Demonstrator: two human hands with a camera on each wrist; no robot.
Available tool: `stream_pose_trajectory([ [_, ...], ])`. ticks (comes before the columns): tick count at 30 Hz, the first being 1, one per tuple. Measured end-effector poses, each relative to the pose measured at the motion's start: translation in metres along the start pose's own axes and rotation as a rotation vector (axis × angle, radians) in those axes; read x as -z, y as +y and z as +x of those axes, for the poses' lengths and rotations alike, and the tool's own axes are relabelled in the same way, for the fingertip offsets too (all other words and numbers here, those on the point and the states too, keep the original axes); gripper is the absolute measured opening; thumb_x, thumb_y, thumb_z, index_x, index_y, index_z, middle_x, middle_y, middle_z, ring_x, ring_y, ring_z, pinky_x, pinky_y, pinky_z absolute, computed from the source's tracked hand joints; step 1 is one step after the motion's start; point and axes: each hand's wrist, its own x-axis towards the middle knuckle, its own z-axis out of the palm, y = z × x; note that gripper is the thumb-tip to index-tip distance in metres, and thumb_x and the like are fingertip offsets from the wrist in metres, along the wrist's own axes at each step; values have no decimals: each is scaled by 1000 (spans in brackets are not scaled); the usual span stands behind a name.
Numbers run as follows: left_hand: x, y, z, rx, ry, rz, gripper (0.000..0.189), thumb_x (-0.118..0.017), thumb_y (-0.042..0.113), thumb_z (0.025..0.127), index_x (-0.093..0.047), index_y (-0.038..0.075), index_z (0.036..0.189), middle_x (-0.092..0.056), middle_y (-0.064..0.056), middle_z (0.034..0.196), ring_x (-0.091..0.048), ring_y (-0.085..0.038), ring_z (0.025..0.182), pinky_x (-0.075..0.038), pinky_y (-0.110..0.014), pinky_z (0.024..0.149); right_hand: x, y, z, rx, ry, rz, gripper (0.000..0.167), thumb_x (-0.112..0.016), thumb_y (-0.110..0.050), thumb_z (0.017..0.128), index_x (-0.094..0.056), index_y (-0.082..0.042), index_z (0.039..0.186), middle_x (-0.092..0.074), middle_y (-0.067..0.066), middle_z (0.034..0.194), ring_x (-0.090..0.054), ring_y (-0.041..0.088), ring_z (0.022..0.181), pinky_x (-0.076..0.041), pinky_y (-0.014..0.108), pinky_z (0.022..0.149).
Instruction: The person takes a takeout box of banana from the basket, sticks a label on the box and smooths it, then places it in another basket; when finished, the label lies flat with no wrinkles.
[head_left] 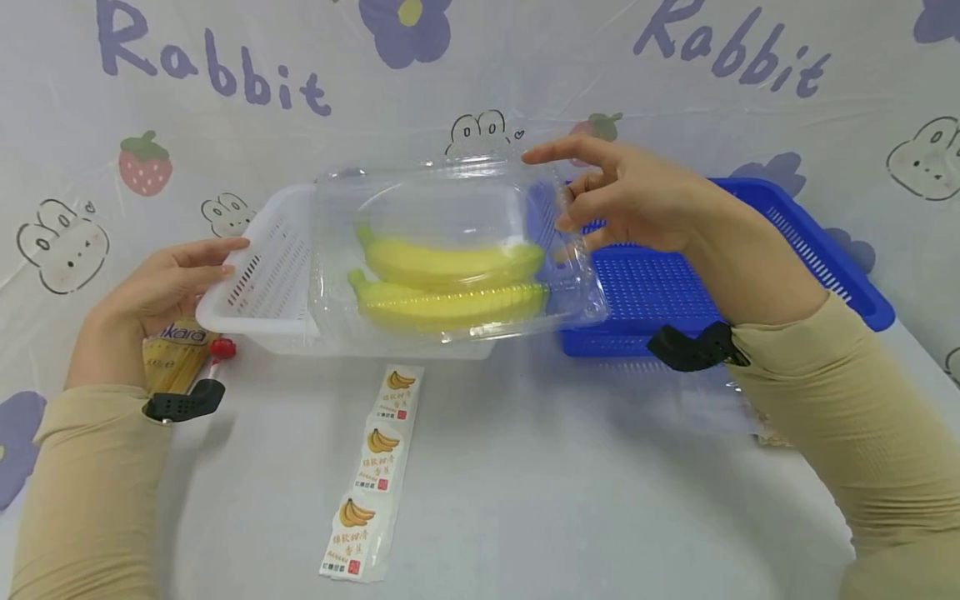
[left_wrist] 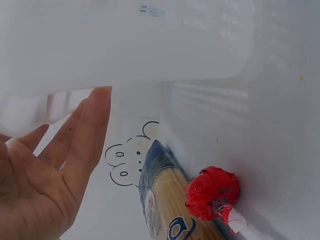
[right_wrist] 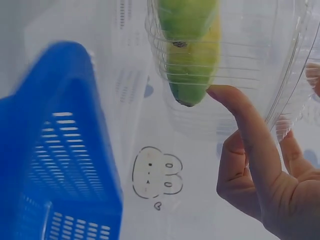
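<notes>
My right hand holds a clear plastic clamshell box by its right end. Inside the box lie two yellow bananas with greenish tips, side by side. In the right wrist view, the fingers of that hand are against the clear wall beside the green banana ends. My left hand grips the left rim of a white plastic basket. From the left wrist, the basket's pale underside shows above the hand. The box is over the basket and hides much of it.
A blue slotted basket stands at the right, partly behind my right arm. Three banana labels lie in a strip on the table. By my left wrist are a pasta packet and a red-wrapped lollipop. Clear packaging lies near the right forearm.
</notes>
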Motion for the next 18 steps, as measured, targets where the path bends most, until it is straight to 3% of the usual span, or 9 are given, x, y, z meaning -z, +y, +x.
stream_pose_trajectory([
  [6, -1, 1, -1, 6, 2, 26, 59, -58, 33, 99, -36, 26, 153, -56, 28, 117, -62, 4, 100, -59, -24, 82, -4, 10, -26, -41, 15, -15, 73, -62, 7, 85, -42, -28, 146, -35, 8, 115, -43, 21, 102, -62, 38, 81],
  [9, -1, 1, -3, 13, 3, 42, 61, -58, 36, 99, -34, 25, 154, -54, 28, 119, -61, 5, 101, -58, -23, 83, -6, 15, -38, -68, 18, -30, 75, -64, 5, 85, -41, -32, 145, -32, 9, 123, -50, 24, 103, -62, 35, 80],
  [18, -2, 3, -2, -8, 0, 14, 55, -58, 28, 100, -39, 26, 150, -57, 30, 116, -62, 5, 99, -58, -21, 80, -7, 43, -73, -72, -14, -20, 73, -68, -1, 86, -40, -33, 145, -38, 10, 118, -55, 20, 89, -62, 37, 79],
])
